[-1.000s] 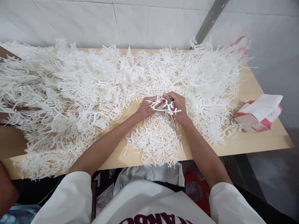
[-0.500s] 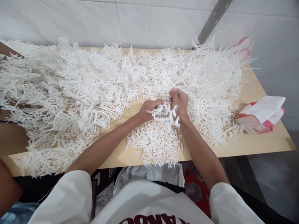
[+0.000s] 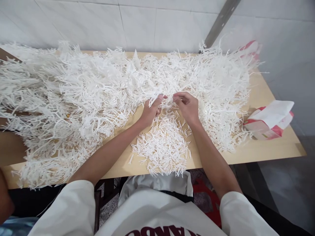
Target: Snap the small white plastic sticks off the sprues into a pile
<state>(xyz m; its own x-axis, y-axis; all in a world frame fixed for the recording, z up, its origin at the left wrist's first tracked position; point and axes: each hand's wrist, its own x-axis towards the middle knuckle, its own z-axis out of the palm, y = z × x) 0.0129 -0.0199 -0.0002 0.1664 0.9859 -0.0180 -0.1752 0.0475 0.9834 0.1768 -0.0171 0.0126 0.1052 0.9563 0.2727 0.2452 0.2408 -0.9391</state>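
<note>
My left hand is closed on a white branched plastic piece, which sticks up past the thumb and fingers. A short gap to its right, my right hand is bent with thumb and index fingertips pinched together. Whatever lies between those fingertips is too small to make out. Below and between both hands spreads a loose heap of short thin white sticks. A tangled pile of white branched pieces covers the table behind the hands and to the left, and more lie just right of my right hand.
A pink and white paper packet stands on the right part of the wooden table. Another pink and white item is at the back right. A metal post rises before the tiled wall. Another person's arm shows at left.
My hands have moved apart from being close together. The bunch of white curled pieces that hung below them is gone from there, and a branched piece now shows above my left hand.
</note>
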